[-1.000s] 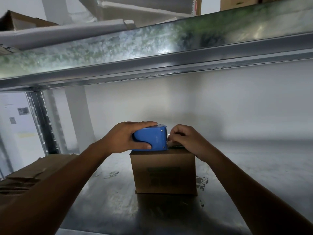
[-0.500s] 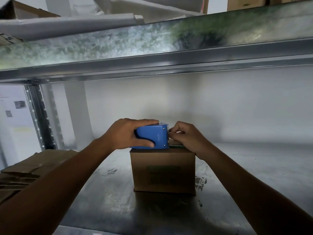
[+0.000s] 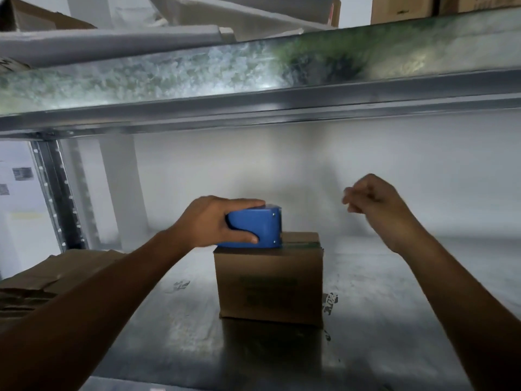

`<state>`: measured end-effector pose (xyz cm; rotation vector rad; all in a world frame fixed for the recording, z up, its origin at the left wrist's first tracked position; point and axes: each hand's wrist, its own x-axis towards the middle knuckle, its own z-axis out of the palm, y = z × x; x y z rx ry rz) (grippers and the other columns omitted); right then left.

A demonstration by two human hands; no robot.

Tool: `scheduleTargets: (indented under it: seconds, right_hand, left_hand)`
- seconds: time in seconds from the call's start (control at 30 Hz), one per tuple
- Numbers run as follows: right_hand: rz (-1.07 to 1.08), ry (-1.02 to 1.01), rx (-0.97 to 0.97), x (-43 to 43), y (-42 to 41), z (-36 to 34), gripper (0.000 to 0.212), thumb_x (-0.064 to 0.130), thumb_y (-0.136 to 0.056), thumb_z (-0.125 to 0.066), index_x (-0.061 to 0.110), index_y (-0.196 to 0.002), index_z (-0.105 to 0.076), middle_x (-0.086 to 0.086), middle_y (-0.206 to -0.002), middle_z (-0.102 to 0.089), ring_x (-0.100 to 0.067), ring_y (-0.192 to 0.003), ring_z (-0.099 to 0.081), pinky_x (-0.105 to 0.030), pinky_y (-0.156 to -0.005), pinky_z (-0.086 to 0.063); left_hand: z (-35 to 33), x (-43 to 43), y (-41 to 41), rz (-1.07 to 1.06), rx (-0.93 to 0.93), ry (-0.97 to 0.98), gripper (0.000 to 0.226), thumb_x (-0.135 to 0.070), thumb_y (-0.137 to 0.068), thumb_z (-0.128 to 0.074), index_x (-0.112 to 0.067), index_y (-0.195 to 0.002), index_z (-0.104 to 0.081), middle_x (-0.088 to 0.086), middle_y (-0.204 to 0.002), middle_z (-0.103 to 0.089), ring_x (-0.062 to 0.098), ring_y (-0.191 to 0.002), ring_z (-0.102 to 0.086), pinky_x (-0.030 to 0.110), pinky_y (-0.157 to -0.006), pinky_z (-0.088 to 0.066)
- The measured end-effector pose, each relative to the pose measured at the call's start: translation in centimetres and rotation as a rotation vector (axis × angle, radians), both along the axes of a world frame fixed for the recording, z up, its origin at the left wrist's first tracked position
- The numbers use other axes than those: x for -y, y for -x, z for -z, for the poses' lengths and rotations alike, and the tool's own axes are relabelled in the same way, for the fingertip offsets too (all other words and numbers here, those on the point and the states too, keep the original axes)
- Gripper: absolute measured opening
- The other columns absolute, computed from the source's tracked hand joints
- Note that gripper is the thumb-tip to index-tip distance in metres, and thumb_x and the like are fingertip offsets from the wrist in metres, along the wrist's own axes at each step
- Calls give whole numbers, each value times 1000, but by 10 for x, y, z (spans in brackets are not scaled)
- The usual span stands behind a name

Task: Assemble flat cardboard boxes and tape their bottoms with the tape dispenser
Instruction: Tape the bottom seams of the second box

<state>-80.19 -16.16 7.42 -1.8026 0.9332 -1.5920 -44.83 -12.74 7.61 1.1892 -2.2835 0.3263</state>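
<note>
Left fingers (image 3: 243,204) round dispenser (image 3: 255,224), seemingly firm.

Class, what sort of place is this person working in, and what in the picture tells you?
Probably a warehouse or stockroom: galvanised metal shelving, flattened cardboard stacked at left, cartons on the shelf above, and a left hand holding a blue tape dispenser on a box.

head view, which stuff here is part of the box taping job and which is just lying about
Job: blue tape dispenser in left hand, assembled box under it, flat cardboard stack.
Lying about: upper-shelf cartons, grey bundle.
</note>
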Motion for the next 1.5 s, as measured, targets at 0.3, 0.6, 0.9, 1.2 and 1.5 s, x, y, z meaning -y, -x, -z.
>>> scheduleTargets:
  seconds: [0.3,0.6,0.9,1.2,1.5]
  right_hand:
    - [-89,-62,-318,1,-47,31,7,28,-94,-67,22,-91,-68,9,-82,-73,-10,-76,-70,-25,-72,-51]
    - [-120,-75,-484,-1,-70,23,24,27,-97,-64,27,-121,-69,18,-104,-65,-6,-100,-63,-18,-81,-53]
    - [-296,-112,-346,-8,-75,26,20,21,-100,-60,32,-107,-75,17,-101,-74,0,-98,-67,-21,-86,-53]
    - [-204,-61,-368,-1,-81,33,15,17,-97,-63,20,-104,-76,8,-98,-74,-10,-95,-69,-26,-86,-56]
    - [-227,-86,-373,3,-89,27,11,14,-96,-64,22,-97,-72,6,-93,-73,-6,-85,-70,-15,-73,-54]
  left_hand:
    - [3,3,3,52,-47,-10,82,-90,-74,-51,-46,-143,-45,-7,-121,-72,14,-99,-70,39,-88,-62]
    - [5,2,3,45,-64,-26,73,-62,-78,-70,-42,-144,-46,-5,-126,-69,18,-105,-68,40,-92,-60]
    - [6,2,3,42,-72,-35,72,-69,-78,-67,-48,-142,-43,-7,-127,-69,16,-105,-68,37,-93,-60]
    - [6,5,1,38,-69,-28,75,-74,-77,-61,-45,-144,-45,-9,-127,-69,14,-104,-68,34,-93,-60]
    - [7,5,1,40,-77,-32,73,-79,-76,-59,-52,-141,-42,-9,-127,-69,14,-104,-68,32,-93,-59]
